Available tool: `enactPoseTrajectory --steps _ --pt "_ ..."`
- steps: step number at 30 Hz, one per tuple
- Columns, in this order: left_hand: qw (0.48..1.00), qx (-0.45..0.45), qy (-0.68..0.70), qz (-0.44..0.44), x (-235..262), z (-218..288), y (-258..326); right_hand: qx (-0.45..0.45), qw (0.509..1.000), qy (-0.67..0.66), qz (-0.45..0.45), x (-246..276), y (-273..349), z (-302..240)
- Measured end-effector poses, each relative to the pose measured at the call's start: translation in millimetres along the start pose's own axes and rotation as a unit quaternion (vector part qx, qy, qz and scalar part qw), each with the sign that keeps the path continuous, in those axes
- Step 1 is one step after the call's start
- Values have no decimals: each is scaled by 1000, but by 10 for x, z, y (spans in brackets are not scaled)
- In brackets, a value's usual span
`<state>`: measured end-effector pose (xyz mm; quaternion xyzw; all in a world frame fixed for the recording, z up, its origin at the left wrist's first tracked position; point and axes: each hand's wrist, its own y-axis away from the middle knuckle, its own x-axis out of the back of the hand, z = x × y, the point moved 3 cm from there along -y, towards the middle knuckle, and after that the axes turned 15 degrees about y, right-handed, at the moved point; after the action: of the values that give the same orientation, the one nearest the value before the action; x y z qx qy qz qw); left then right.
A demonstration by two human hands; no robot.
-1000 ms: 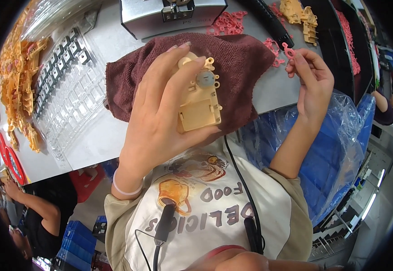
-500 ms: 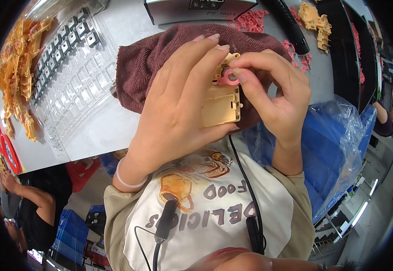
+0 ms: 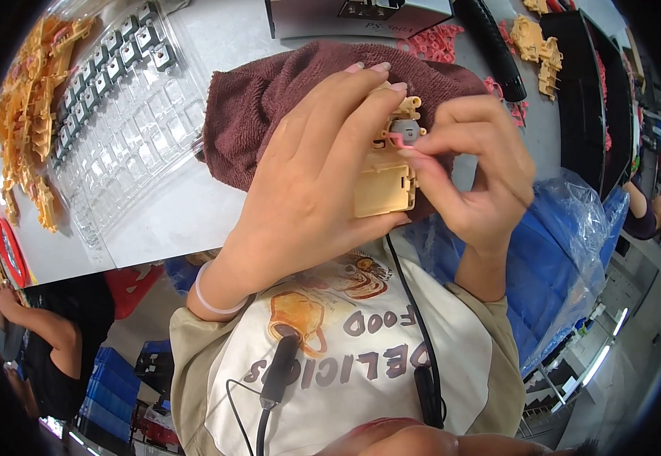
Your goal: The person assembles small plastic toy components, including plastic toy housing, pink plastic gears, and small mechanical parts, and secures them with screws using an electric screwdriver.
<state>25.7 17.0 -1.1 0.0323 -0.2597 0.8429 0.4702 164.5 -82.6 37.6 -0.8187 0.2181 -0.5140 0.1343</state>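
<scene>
Above the worktop's near edge, left hand [image 3: 308, 190] grips a tan housing [image 3: 382, 182]; right hand [image 3: 475, 182] fingertips pinch a pink part [image 3: 396, 140] at its top.

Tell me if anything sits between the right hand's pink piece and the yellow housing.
Nothing visible does. The right hand pinches the pink piece right at the grey part atop the yellow housing, which the left hand holds over the brown towel. The contact point itself is partly hidden by fingers.
</scene>
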Motion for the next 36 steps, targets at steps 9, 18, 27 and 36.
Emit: enactPoseTrajectory --steps 9,18,27,36 --pt "1000 9 -5 -10 19 32 -6 2 996 -88 27 63 -8 47" --pt "1000 11 -4 -10 11 30 -4 -205 921 -331 -19 -115 85 103" --pt "1000 1 3 -2 -2 9 -6 -22 995 36 93 -143 149 54" --pt "1000 10 -12 -14 -4 55 -33 14 993 93 66 -179 110 144"
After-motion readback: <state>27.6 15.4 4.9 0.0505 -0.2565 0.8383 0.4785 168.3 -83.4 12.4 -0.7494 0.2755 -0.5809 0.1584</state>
